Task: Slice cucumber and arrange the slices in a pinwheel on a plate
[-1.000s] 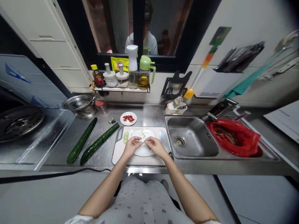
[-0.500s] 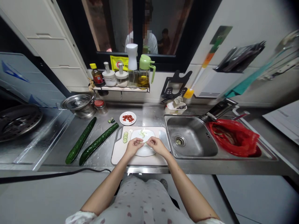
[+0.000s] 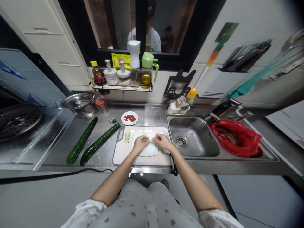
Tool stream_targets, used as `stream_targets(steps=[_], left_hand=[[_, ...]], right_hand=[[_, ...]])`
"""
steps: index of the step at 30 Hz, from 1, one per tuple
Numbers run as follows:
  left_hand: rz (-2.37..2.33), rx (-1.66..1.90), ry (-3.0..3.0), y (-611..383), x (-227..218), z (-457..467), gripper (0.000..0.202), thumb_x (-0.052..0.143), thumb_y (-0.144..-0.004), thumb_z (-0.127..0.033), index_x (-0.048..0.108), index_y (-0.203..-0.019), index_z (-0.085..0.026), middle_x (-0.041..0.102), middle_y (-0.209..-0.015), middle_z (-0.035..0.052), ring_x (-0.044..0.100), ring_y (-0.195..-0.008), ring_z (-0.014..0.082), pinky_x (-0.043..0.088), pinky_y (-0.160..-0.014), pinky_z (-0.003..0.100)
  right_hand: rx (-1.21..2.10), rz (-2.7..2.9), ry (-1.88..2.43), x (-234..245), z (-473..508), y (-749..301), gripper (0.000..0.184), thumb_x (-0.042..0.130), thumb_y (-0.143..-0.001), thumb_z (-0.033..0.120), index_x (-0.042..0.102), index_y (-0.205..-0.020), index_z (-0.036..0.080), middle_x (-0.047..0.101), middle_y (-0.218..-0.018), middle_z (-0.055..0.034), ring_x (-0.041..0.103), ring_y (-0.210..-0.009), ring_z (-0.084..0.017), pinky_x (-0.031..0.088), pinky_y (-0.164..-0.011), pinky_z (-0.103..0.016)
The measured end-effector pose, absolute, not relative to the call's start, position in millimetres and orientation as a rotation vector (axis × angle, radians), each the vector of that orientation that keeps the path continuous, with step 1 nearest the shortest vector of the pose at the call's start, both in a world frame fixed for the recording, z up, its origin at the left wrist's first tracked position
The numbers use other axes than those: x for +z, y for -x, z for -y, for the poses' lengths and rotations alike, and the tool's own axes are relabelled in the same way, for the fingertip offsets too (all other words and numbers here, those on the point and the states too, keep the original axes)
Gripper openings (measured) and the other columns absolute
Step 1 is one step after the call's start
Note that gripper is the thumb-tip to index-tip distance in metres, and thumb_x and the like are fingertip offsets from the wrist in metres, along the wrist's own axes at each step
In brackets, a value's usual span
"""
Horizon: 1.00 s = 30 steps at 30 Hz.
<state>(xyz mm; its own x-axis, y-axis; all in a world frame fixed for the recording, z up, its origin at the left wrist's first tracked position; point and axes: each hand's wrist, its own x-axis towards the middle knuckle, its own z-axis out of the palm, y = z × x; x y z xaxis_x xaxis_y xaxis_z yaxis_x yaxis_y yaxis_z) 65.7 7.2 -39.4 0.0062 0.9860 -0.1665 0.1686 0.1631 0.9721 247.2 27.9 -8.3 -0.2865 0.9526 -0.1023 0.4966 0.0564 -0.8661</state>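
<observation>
Above the white plate, my left hand and my right hand are close together, both with pinched fingers. Between the fingertips is a thin pale-green cucumber slice, partly hidden. More pale slices lie at the plate's far side. The plate rests on a cutting board, where a short row of cucumber slices lies at the left. A knife lies at the board's right side, its dark handle beside my right forearm and its blade partly covered.
Two whole cucumbers lie left of the board, near small cucumber pieces. A small plate of chopped red bits stands behind. At right are the sink and a red plastic bag. A seasoning shelf hangs above.
Both hands have shifted slightly right over the plate, still pinching. The knife handle, earlier hidden by my right forearm, now shows. The view has tilted a little.
</observation>
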Motion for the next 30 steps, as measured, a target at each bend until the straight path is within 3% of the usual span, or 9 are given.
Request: stream_targets(steps=[14, 30], left_hand=[[-1.630, 0.611, -1.454, -82, -36, -18, 0.017, 0.068, -0.072, -0.030, 0.070, -0.086, -0.021, 0.067, -0.078, -0.0011, 0.059, -0.071, 0.0113, 0.039, -0.063, 0.021], [-1.725, 0.369, -1.600, -97, -33, -19, 0.016, 0.063, -0.078, -0.033, 0.069, -0.090, -0.025, 0.070, -0.088, 0.0000, 0.062, -0.081, 0.0149, 0.039, -0.064, 0.022]], right_hand=[[1.010, 2.046, 1.687, -16, -49, -262, 0.019, 0.064, -0.071, 0.032, 0.056, -0.064, 0.017, 0.055, -0.060, 0.0035, 0.046, -0.058, -0.009, 0.032, -0.055, -0.020], [0.862, 2.207, 1.906, -28, -54, -264, 0.011, 0.063, -0.075, 0.026, 0.061, -0.069, 0.017, 0.061, -0.067, 0.0010, 0.049, -0.062, -0.010, 0.031, -0.057, -0.019]])
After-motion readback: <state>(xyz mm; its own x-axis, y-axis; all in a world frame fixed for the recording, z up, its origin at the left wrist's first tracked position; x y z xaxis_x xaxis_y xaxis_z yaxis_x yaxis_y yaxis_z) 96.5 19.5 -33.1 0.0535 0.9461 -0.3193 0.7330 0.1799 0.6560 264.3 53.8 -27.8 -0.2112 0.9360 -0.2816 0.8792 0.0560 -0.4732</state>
